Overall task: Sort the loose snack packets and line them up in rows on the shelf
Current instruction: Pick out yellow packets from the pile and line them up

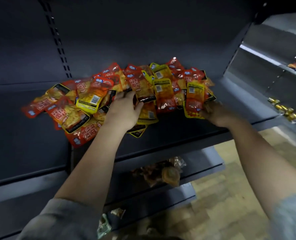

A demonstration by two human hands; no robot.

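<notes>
Nearest us, grey sleeves [60, 220] lead up two bare forearms to the shelf [169, 135]. We find the left hand [124, 110] pinching a red packet [142, 89] at the heap's front. The right hand [213, 113] grips the lower edge of a yellow-edged packet [195, 99]. The snack packets [85, 104] lie in one mixed, overlapping pile at mid-shelf. We see no rows formed; in our judgement sorting has barely begun.

The packets [119, 94] are red, orange and yellow, some with black bands and white barcode patches. The shelf [31, 135] is dark grey. The sleeves [62, 220] are pale grey.
</notes>
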